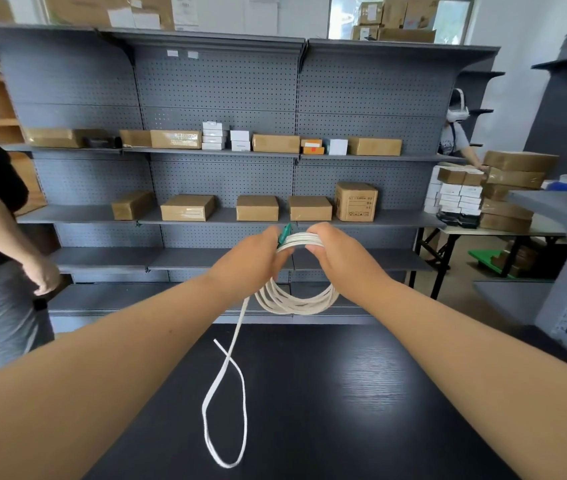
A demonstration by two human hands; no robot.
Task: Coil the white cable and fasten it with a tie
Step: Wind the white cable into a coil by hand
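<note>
A white cable (296,303) is wound into a round coil of several turns, held up in the air above the far end of a black table (344,393). My left hand (254,258) grips the top left of the coil, and a green tie (284,234) sticks up beside its fingers. My right hand (337,252) grips the top right of the coil. A loose tail of the cable (226,403) hangs down from the coil and lies in a long loop on the table.
Grey pegboard shelving (226,181) with cardboard boxes (257,208) stands behind the table. A person (1,258) stands at the left edge. Another person (457,133) handles stacked boxes on a folding table (504,231) at the right.
</note>
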